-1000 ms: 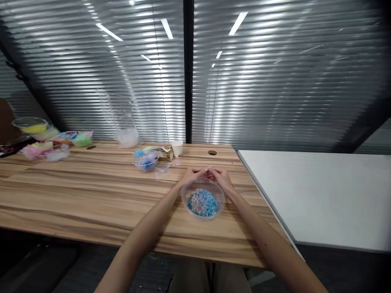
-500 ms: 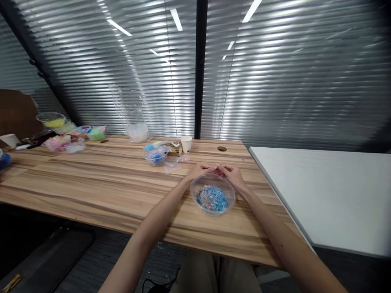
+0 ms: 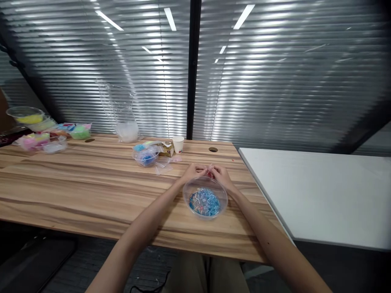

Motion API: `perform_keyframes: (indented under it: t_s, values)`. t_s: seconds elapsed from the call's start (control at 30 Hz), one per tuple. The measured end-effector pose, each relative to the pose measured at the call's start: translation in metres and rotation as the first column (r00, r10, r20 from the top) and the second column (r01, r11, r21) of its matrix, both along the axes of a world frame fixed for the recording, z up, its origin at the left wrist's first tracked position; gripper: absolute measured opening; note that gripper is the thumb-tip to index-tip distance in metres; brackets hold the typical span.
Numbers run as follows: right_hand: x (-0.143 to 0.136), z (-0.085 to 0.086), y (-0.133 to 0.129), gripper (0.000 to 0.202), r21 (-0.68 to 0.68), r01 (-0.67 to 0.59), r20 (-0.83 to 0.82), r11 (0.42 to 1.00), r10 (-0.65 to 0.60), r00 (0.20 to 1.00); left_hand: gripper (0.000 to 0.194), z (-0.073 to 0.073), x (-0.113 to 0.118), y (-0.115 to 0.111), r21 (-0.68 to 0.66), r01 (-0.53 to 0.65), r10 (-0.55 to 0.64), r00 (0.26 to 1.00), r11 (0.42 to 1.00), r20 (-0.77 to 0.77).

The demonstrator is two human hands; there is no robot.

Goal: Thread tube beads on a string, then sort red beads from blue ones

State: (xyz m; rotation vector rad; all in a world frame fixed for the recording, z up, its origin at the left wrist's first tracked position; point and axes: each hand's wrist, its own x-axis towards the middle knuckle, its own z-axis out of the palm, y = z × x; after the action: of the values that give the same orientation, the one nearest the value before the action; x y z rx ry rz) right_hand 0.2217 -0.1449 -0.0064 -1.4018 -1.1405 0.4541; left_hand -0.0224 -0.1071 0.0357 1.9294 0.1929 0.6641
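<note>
Fingers of the left hand (image 3: 192,172) and right hand (image 3: 222,176) pinch a small red item (image 3: 210,174) beyond the clear bowl (image 3: 187,200), their narrow grip seemingly suited to its size.

The wood-grained bench (image 3: 91,183) carries a clear bowl (image 3: 223,200) of mostly blue bits near its near edge. From it, a white cup (image 3: 178,145) and gold box (image 3: 167,150) stand towards 11 o'clock, a smaller tub (image 3: 139,158) towards 10, a red speck (image 3: 233,160) towards 1.

two hands (image 3: 193,171) (image 3: 222,176), one paper cup (image 3: 178,144), two tabletops (image 3: 91,183) (image 3: 324,195), two round holes (image 3: 89,140) (image 3: 213,149)
</note>
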Motion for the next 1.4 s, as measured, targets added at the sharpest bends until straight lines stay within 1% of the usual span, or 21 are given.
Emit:
perform_keyframes:
  t_s: [0.1, 0.17, 0.2, 0.27, 0.33, 0.4, 0.43, 0.47, 0.53, 0.6, 0.63, 0.7, 0.77, 0.87, 0.93, 1.07, 1.27, 1.33, 1.4]
  values:
    - [-0.001, 0.001, 0.001, 0.027, -0.001, 0.015, 0.036, 1.0, -0.015, 0.999, 0.027, -0.01, 0.06, 0.025, 0.118, -0.132, 0.135, 0.991, 0.984, -0.017]
    - [-0.003, 0.003, 0.001, 0.026, 0.012, 0.025, 0.058, 1.0, -0.026, 0.998, 0.026, -0.013, 0.098, 0.042, 0.14, -0.136, 0.139, 0.99, 0.981, -0.012]
    - [-0.004, 0.004, 0.002, 0.026, 0.023, 0.041, 0.072, 0.999, -0.043, 0.996, 0.026, -0.014, 0.112, 0.051, 0.149, -0.139, 0.142, 0.99, 0.979, -0.008]
    - [-0.005, 0.006, 0.003, 0.024, 0.046, 0.087, 0.117, 0.995, -0.092, 0.989, 0.025, -0.018, 0.127, 0.067, 0.168, -0.158, 0.159, 0.987, 0.973, 0.005]
    - [-0.005, 0.008, 0.005, 0.023, 0.062, 0.104, 0.165, 0.993, -0.113, 0.98, 0.027, -0.022, 0.129, 0.08, 0.181, -0.198, 0.196, 0.98, 0.963, 0.03]
    - [-0.003, 0.009, 0.006, 0.021, 0.066, 0.08, 0.184, 0.995, -0.09, 0.979, 0.03, -0.025, 0.126, 0.087, 0.188, -0.216, 0.211, 0.976, 0.958, 0.047]
    - [-0.001, 0.009, 0.006, 0.021, 0.064, 0.06, 0.174, 0.996, -0.07, 0.982, 0.031, -0.026, 0.124, 0.089, 0.188, -0.207, 0.202, 0.978, 0.96, 0.05]
    - [0.001, 0.009, 0.007, 0.022, 0.061, 0.037, 0.157, 0.997, -0.047, 0.987, 0.031, -0.027, 0.123, 0.089, 0.174, -0.174, 0.168, 0.985, 0.969, 0.049]
    - [0.006, 0.008, 0.007, 0.023, 0.049, 0.003, 0.114, 0.999, -0.009, 0.993, 0.036, -0.027, 0.122, 0.087, 0.115, -0.038, 0.033, 0.998, 0.993, 0.045]
    - [0.009, 0.007, 0.006, 0.024, 0.034, -0.025, 0.054, 0.999, 0.023, 0.998, 0.053, -0.025, 0.122, 0.085, 0.067, 0.118, -0.12, 0.992, 0.991, 0.029]
    - [0.009, 0.007, 0.006, 0.024, 0.032, -0.039, 0.008, 0.999, 0.038, 0.999, 0.063, -0.024, 0.122, 0.084, 0.059, 0.173, -0.174, 0.985, 0.983, 0.007]
    - [0.007, 0.008, 0.005, 0.024, 0.045, -0.07, -0.101, 0.997, 0.075, 0.992, 0.074, -0.022, 0.122, 0.083, 0.061, 0.216, -0.213, 0.976, 0.975, -0.052]
    - [0.003, 0.01, 0.005, 0.024, 0.069, -0.103, -0.154, 0.992, 0.112, 0.982, 0.076, -0.022, 0.121, 0.084, 0.042, 0.228, -0.224, 0.97, 0.973, -0.094]
    - [-0.002, 0.013, 0.005, 0.019, 0.079, -0.062, -0.081, 0.995, 0.069, 0.994, 0.073, -0.021, 0.121, 0.087, 0.024, 0.222, -0.22, 0.972, 0.975, -0.082]
    - [-0.003, 0.013, 0.006, 0.016, 0.075, -0.02, -0.032, 0.997, 0.022, 0.999, 0.071, -0.02, 0.122, 0.089, 0.064, 0.185, -0.18, 0.98, 0.981, -0.083]
    - [-0.001, 0.011, 0.006, 0.014, 0.079, 0.003, -0.009, 0.997, -0.002, 1.0, 0.066, -0.017, 0.123, 0.091, 0.161, 0.126, -0.106, 0.986, 0.979, -0.127]
    - [-0.001, 0.011, 0.005, 0.012, 0.048, 0.054, 0.116, 0.997, -0.06, 0.991, 0.057, -0.016, 0.122, 0.088, 0.233, 0.053, -0.02, 0.989, 0.971, -0.144]
    - [-0.001, 0.011, 0.004, 0.012, 0.047, 0.08, 0.159, 0.996, -0.087, 0.984, 0.054, -0.016, 0.122, 0.086, 0.244, 0.039, -0.003, 0.989, 0.969, -0.147]
    - [-0.002, 0.012, 0.004, 0.013, 0.04, 0.096, 0.173, 0.995, -0.101, 0.98, 0.048, -0.016, 0.121, 0.084, 0.267, 0.049, -0.011, 0.99, 0.963, -0.144]
